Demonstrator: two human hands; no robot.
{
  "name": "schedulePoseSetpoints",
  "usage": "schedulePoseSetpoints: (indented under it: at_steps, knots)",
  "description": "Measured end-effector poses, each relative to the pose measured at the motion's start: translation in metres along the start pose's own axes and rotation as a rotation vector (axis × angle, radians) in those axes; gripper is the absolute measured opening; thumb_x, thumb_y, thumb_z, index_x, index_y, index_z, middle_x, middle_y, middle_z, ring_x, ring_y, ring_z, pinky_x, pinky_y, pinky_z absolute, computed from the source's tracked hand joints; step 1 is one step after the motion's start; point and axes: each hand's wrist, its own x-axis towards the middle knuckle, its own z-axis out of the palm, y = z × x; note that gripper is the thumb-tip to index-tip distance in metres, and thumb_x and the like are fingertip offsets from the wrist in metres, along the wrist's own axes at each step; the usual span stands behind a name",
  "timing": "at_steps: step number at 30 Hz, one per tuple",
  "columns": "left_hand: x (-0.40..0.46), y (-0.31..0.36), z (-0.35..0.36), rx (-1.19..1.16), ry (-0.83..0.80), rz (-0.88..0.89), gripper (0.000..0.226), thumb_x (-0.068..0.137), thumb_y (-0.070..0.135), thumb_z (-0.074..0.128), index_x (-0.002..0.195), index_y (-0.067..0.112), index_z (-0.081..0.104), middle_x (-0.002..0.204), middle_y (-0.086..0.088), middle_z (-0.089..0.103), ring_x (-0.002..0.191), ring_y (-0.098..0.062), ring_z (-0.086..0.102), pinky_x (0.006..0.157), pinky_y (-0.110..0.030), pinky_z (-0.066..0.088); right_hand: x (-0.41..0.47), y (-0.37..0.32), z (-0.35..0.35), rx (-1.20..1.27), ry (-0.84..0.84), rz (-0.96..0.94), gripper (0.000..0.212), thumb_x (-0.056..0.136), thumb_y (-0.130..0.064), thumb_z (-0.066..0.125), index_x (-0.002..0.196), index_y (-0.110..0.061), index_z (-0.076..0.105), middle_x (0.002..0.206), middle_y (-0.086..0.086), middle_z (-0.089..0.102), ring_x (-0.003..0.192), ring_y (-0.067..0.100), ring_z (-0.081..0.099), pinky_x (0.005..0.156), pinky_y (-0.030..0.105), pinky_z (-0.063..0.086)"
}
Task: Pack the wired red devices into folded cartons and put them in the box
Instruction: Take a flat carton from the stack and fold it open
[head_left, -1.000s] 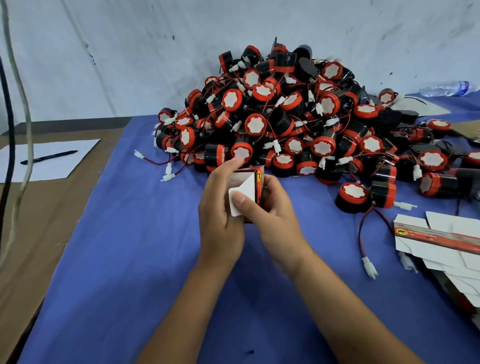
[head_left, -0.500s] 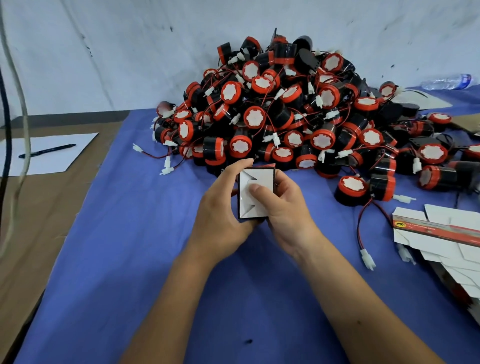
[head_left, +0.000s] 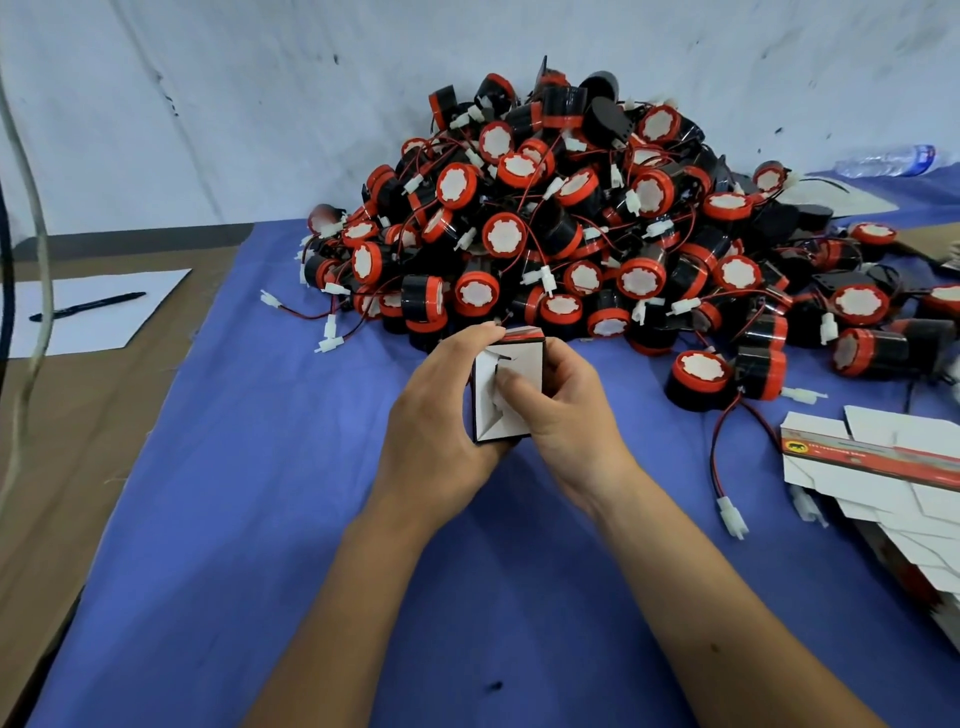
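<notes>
A person holds a small carton (head_left: 506, 387) above a blue cloth (head_left: 249, 519), just in front of a heap of red-and-black wired devices (head_left: 571, 223). The carton stands roughly upright, its long axis running from the near edge of the table toward the heap, its white flapped end turned to the camera and its red-edged top tipped slightly away. The left hand (head_left: 441, 415) wraps the carton's left side, fingers curled over the top edge and thumb underneath. The right hand (head_left: 566, 410) grips the right side, its thumb pressing the white flaps at the centre of the facing end. Both forearms reach in from the bottom of the picture, converging on the carton. Flat unfolded cartons (head_left: 883, 467) lie stacked at the right edge. A pen (head_left: 88, 306) rests on a sheet of paper (head_left: 104, 317) at far left.
</notes>
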Motion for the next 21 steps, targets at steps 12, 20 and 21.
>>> schedulePoseSetpoints:
  at_steps: [12, 20, 21]
  knots:
    - [0.003, 0.000, -0.004, 0.026, 0.021, 0.031, 0.077, 0.081, 0.017, 0.084, 0.145, 0.036, 0.045, 0.141, 0.018, 0.056, 0.127, -0.006, 0.057, 0.097, -0.022, 0.051, 0.003, -0.009, -0.018, 0.153, -0.195, 0.060, 0.033, 0.090, -0.013, 0.070, 0.122, -0.003, 0.068, 0.119, 0.018, 0.072, 0.111, 0.031, 0.069, 0.095, 0.040, 0.057]
    - [0.002, -0.003, -0.004, 0.018, -0.010, 0.059, 0.078, 0.082, 0.017, 0.085, 0.145, 0.037, 0.045, 0.143, 0.019, 0.055, 0.130, -0.006, 0.055, 0.100, -0.025, 0.051, 0.008, -0.005, -0.026, 0.105, -0.216, 0.005, 0.039, 0.084, 0.000, 0.072, 0.123, -0.005, 0.065, 0.111, 0.018, 0.075, 0.106, 0.033, 0.073, 0.083, 0.033, 0.058]
    - [0.002, -0.003, -0.004, 0.016, -0.020, 0.064, 0.077, 0.082, 0.019, 0.085, 0.146, 0.035, 0.046, 0.145, 0.017, 0.054, 0.133, -0.008, 0.054, 0.101, -0.029, 0.052, 0.009, -0.006, -0.028, 0.113, -0.241, 0.008, 0.041, 0.084, 0.001, 0.072, 0.124, -0.005, 0.064, 0.112, 0.020, 0.075, 0.107, 0.035, 0.072, 0.084, 0.035, 0.058]
